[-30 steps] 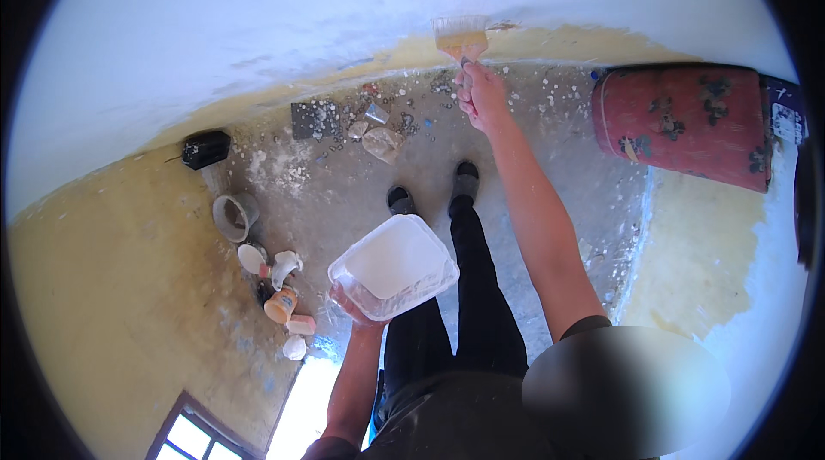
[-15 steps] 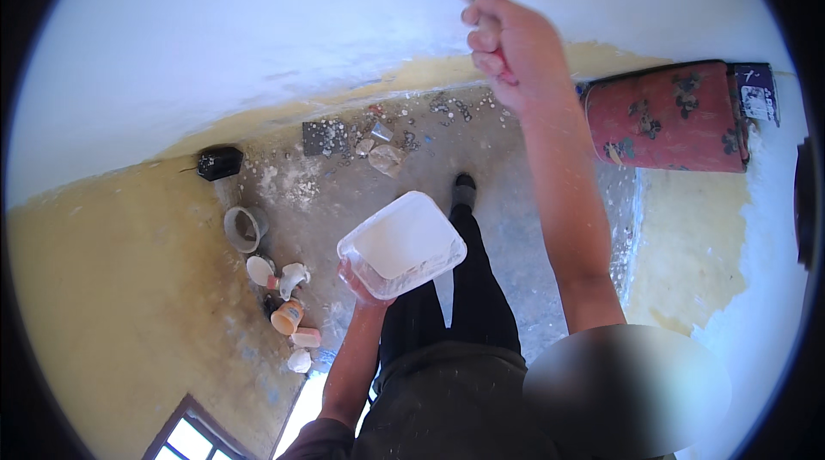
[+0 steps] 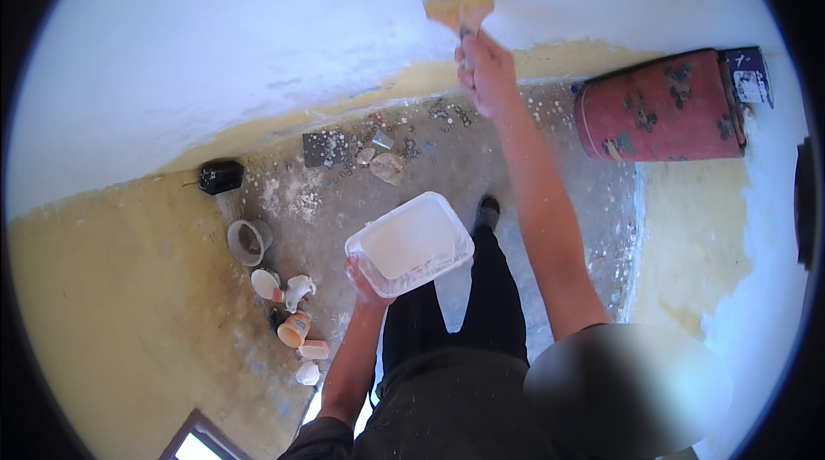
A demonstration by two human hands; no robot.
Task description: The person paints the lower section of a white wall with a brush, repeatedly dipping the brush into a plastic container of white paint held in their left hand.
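A wide paintbrush [image 3: 458, 6] with a yellow head and pale bristles is gripped by its handle in my right hand [image 3: 487, 73]. Its bristles point up against the white-coated wall [image 3: 284, 22]; slight blur hides whether they touch it. My left hand [image 3: 368, 281] holds a white rectangular plastic tub [image 3: 455, 264] from its lower left side, in front of my legs. White paint [image 3: 404, 241] lies inside the tub, which tilts a little. The fingers beneath the tub are mostly hidden.
On the right a red patterned roll [image 3: 662, 108] leans by the wall. Along the left wall stand a black container [image 3: 221, 176], a grey bucket [image 3: 260, 243], an orange tub [image 3: 294, 329] and other small items. Stones and a dark tile [image 3: 325, 149] lie on the paint-spotted floor [image 3: 301, 189].
My right hand has moved down and slightly left with the paintbrush, whose bristles now point upward. The tub in my left hand appears shifted slightly right.
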